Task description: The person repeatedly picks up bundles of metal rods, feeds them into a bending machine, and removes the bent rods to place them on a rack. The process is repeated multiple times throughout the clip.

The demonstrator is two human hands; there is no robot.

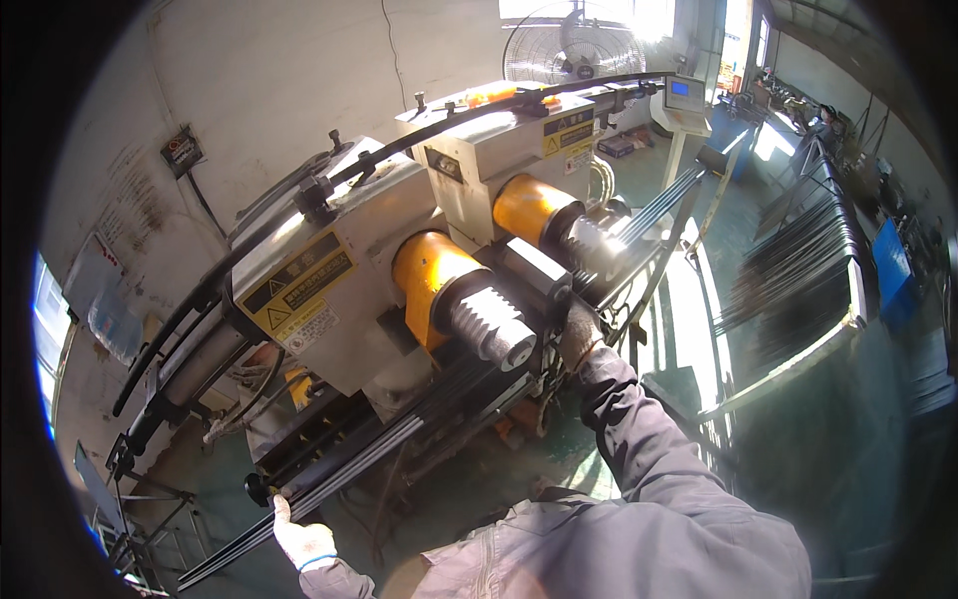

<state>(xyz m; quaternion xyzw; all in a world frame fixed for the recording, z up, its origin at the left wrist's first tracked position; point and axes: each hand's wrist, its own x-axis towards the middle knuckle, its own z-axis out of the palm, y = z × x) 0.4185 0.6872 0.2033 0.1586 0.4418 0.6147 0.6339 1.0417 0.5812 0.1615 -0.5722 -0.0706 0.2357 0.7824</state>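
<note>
My left hand (pixel 304 539), in a white glove with a blue cuff edge, is at the lower left, closed around thin metal rods (pixel 374 451). Its upper finger or thumb lies across them, close to a black round knob (pixel 256 489). The rods run slantwise along the front of a large machine (pixel 374 299). My right arm reaches forward; the gloved right hand (pixel 579 337) is beside a metal block (pixel 537 268) between two ribbed steel rollers (pixel 494 327). Its fingers are in shadow and hidden, so what it touches cannot be told.
Orange cylinders (pixel 436 270) carry the ribbed rollers. A black hose (pixel 429 140) arches over the machine. At right, a rack (pixel 856 290) holds many thin rods. Behind are a control box (pixel 685 95) and a large fan (pixel 574 50). Another person (pixel 826 125) is far off at right.
</note>
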